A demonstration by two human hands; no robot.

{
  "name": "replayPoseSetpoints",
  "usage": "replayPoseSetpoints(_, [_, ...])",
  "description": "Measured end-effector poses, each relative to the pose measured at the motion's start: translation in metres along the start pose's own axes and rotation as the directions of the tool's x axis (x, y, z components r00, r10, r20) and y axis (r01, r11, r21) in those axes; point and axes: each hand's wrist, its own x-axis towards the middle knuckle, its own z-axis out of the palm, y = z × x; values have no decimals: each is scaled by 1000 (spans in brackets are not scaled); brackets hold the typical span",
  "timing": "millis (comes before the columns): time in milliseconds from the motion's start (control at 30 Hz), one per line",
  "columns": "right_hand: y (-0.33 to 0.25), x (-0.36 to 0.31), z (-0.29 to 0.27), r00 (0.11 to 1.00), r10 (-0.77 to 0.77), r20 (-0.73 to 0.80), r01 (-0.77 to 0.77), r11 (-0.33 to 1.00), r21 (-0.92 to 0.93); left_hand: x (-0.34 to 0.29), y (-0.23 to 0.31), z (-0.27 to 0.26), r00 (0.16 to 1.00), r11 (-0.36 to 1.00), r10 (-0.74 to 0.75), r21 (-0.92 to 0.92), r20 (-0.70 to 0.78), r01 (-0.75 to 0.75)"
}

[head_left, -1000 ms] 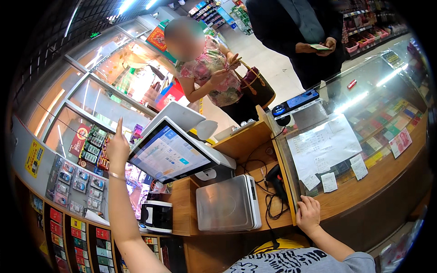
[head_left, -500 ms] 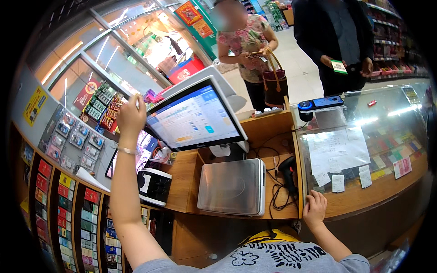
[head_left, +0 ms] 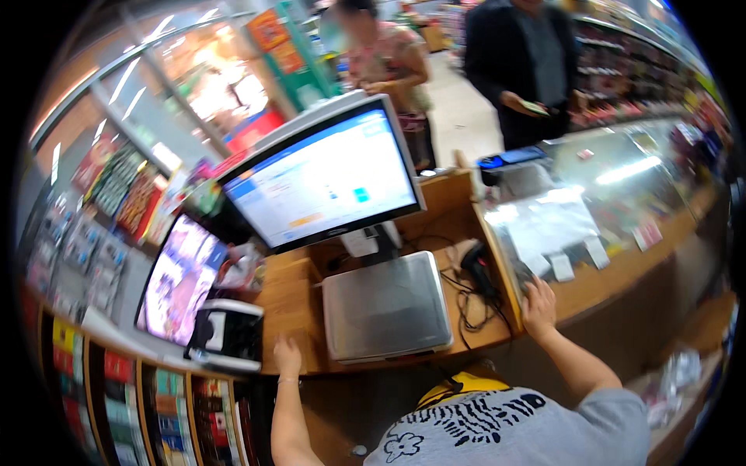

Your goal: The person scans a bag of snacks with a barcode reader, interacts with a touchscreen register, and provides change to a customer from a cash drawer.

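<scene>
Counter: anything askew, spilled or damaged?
Only the black cables: they lie in loose, tangled loops on the counter, between the scale and its right edge, near the scanner. Untidy; no spill shows, though blur hides fine damage.

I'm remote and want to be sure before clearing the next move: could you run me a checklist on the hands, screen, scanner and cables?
1. Left hand off the scale: ok, it is at the wooden counter, left of the scale.
2. Left hand holding nothing: cannot tell, blurred and palm hidden.
3. Right hand off the scanner: ok, it is at the near corner of the glass-topped counter.
4. Monitor lit: ok.
5. Monitor text readable: not ok, blurred and washed out.
6. Cables tidy: not ok, looped loosely by the scanner.
</scene>
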Motion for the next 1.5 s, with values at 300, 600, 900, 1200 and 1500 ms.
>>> replayPoseSetpoints(300, [7, -11, 22, 994, 105, -17, -106, 966, -234, -9, -46, 55, 992, 997, 4, 72, 124, -13])
replayPoseSetpoints(600, [6, -12, 29, 996, 86, -11, -86, 963, -257, -14, -54, 51, 998, 995, 63, 72, 13, -63])
replayPoseSetpoints(900, [8, -8, 30, 994, 108, 28, -99, 968, -229, -16, -62, 53, 999, 999, 40, 12, 0, -40])
replayPoseSetpoints(1200, [6, -10, 30, 994, 101, 41, -90, 970, -227, -17, -62, 55, 999, 1000, 26, -10, -43, -26])
replayPoseSetpoints(1500, [9, -9, 30, 995, 102, 20, -96, 973, -210, -17, -57, 56, 998, 999, 26, -30, -63, -28])
